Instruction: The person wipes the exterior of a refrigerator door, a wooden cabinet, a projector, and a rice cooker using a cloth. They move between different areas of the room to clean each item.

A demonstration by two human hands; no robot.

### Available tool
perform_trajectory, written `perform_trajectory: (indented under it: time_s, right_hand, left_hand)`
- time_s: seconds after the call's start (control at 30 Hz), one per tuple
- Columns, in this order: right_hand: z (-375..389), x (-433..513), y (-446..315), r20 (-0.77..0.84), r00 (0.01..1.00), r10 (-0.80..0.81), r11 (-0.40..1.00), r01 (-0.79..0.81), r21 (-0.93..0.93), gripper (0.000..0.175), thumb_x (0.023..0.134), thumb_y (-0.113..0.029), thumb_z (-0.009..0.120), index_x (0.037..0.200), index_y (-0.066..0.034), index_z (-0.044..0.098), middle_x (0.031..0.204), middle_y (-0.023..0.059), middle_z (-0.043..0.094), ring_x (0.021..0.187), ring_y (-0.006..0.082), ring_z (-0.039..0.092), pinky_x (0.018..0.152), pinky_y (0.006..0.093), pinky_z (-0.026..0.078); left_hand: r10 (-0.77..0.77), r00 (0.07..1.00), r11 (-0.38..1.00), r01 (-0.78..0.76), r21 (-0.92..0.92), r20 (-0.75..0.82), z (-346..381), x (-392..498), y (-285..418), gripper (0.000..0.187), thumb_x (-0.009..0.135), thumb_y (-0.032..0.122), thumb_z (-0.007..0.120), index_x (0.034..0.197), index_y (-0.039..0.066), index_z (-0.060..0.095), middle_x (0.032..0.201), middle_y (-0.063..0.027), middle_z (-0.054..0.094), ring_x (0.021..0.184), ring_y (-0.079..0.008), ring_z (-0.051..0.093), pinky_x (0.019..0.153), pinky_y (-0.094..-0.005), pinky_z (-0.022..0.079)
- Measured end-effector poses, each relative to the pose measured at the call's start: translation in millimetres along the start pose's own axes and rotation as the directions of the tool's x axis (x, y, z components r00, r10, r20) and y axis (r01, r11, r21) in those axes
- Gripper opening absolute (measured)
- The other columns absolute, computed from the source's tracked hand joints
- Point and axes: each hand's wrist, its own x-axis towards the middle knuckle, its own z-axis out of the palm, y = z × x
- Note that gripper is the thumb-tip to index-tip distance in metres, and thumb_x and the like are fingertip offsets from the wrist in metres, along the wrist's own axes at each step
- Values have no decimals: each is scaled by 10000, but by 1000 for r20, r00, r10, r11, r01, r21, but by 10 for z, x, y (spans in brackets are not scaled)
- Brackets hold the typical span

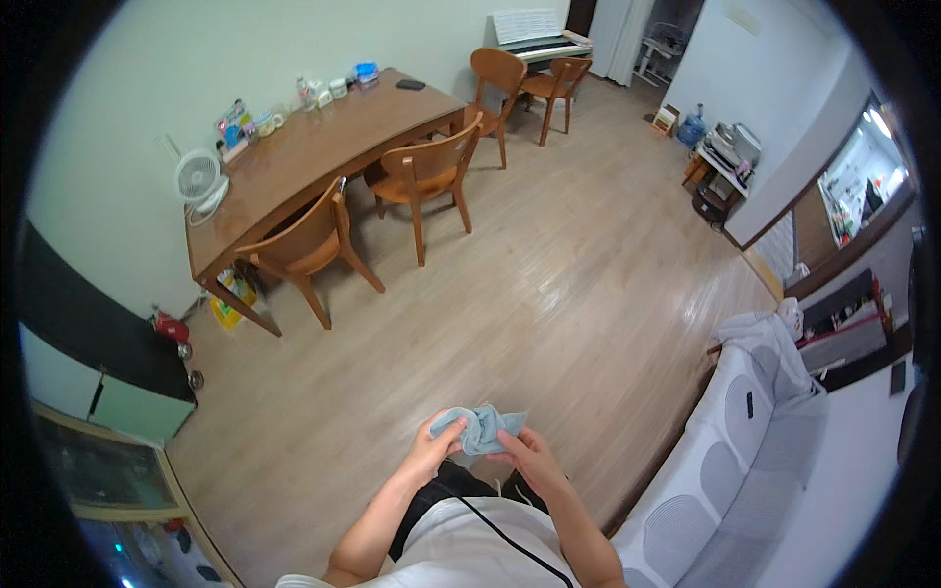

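Note:
A light blue-grey cloth (481,429), crumpled and folded over itself, is held in front of my waist. My left hand (435,444) grips its left end, with the thumb lying on top. At the other end, my right hand (529,454) pinches the cloth between thumb and fingers. The fingers beneath the fabric are partly hidden. Both hands are above the wood-look floor (470,323).
A wooden table (331,140) with a white fan (198,178) stands along the far left wall. Wooden chairs (423,173) line its near side. A covered sofa (706,470) runs along the right. A black cable (507,533) hangs down my shirt.

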Motion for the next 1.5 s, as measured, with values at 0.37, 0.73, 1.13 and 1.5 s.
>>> perform_trajectory:
  time_s: [0.37,0.73,1.13,1.5]
  right_hand:
    - [-877,1106,-1456,120,971,-206,975,214,-58,337,977,-70,589,1306,4,584,1183,43,647,1080,115,588,939,257,466]
    - [-2425,2328,-3143,2,889,-459,798,413,-440,442,875,-72,726,1291,-69,577,1083,34,608,890,113,595,765,267,510]
    - [-3541,3965,-5083,-311,801,-511,836,379,-397,265,940,-175,701,1170,-50,660,1008,26,649,855,105,624,762,266,514]
    - [-4734,4829,-6849,-576,534,-619,769,263,-582,448,821,-200,827,1196,-38,644,1085,77,546,865,133,571,718,257,512]
  left_hand:
    - [-198,894,957,265,-119,402,941,1491,411,404,891,-54,614,1251,82,492,1216,-61,576,1084,-188,638,905,-366,562]
    - [-128,901,955,-2,298,416,2888,3529,1382,567,740,-63,772,1252,36,549,1122,-37,652,1070,-134,624,920,-305,512]
    - [26,995,826,-75,559,94,4331,6299,2519,208,815,185,832,859,31,699,774,-9,687,700,-82,629,625,-252,507]
    - [-383,725,721,-154,676,573,6726,8368,2997,358,963,359,689,1140,48,702,928,23,690,786,-55,608,619,-217,489]
